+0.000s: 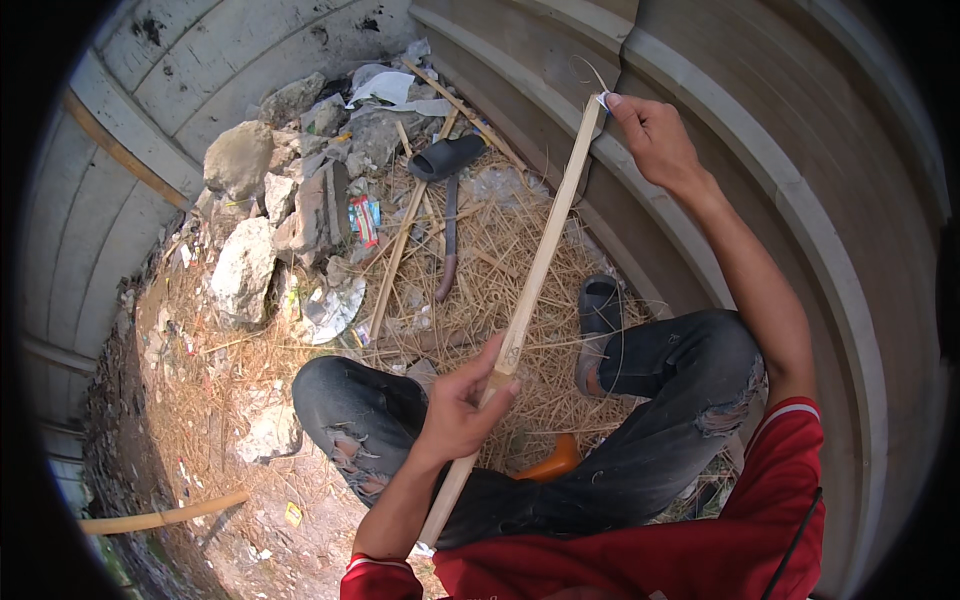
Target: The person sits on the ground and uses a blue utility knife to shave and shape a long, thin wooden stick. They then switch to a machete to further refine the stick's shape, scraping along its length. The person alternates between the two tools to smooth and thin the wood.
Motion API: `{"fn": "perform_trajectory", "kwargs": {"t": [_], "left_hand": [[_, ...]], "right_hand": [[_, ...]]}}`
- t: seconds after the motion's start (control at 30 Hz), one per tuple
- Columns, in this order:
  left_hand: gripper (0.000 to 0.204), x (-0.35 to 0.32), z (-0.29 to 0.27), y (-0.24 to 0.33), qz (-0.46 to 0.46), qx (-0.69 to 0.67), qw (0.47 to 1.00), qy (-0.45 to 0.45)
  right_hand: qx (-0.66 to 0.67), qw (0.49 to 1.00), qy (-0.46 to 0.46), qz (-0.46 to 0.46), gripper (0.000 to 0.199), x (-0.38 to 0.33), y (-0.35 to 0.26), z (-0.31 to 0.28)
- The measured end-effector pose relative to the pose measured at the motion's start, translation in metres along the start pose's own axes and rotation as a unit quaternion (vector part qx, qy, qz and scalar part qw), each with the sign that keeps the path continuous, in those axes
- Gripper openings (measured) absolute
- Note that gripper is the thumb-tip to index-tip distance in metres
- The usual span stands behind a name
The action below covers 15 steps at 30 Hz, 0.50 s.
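A long, pale split-bamboo strip slants across the middle, from low in front of my lap up to the far right. My left hand is closed round its lower half, close to a node. At the upper end, the thumb and fingers of my right hand pinch a small white-and-blue thing against the tip; its kind is too small to make out. A thin curled sliver stands up from that tip. Under my crossed legs lies a litter of thin bamboo shavings.
Corrugated metal sheeting rises close on the right. Ahead lie a dark blade with a brown handle, a loose black sandal, bamboo strips and rocks. An orange object shows between my legs.
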<state>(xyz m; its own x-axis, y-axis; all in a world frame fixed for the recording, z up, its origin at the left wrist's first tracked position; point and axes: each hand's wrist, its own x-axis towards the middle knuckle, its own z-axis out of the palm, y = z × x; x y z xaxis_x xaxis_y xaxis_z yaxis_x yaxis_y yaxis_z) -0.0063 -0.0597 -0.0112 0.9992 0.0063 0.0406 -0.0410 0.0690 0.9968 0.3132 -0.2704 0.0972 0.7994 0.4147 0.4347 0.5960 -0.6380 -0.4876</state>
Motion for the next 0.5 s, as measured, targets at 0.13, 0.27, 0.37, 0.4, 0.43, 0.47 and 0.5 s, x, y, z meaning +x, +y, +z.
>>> {"fn": "perform_trajectory", "kwargs": {"t": [0.13,0.27,0.37,0.4,0.43,0.47,0.5], "left_hand": [[0.062,0.000,0.001,0.004,-0.006,0.012,1.000,-0.006],[0.062,-0.002,0.001,0.003,-0.007,0.040,0.999,-0.010],[0.062,-0.002,0.001,0.003,0.002,0.035,0.999,-0.012],[0.062,-0.001,0.001,0.002,0.005,0.028,1.000,-0.013],[0.062,-0.001,0.001,0.003,0.009,0.033,0.999,-0.014],[0.061,0.000,0.002,0.004,0.012,0.038,0.999,-0.015],[0.061,0.000,0.001,0.005,0.016,0.043,0.999,-0.016]], "right_hand": [[0.018,1.000,0.015,-0.013,0.053,0.002,0.007,0.004],[-0.006,1.000,0.001,0.001,0.050,0.004,0.014,0.000],[-0.004,1.000,-0.005,0.004,0.049,0.005,0.018,0.001],[-0.003,1.000,-0.008,0.009,0.050,0.005,0.018,0.001],[-0.002,1.000,-0.011,0.005,0.050,0.005,0.019,0.001],[-0.002,1.000,-0.014,0.001,0.051,0.006,0.020,0.001],[-0.001,1.000,-0.016,-0.003,0.051,0.006,0.021,0.001]]}}
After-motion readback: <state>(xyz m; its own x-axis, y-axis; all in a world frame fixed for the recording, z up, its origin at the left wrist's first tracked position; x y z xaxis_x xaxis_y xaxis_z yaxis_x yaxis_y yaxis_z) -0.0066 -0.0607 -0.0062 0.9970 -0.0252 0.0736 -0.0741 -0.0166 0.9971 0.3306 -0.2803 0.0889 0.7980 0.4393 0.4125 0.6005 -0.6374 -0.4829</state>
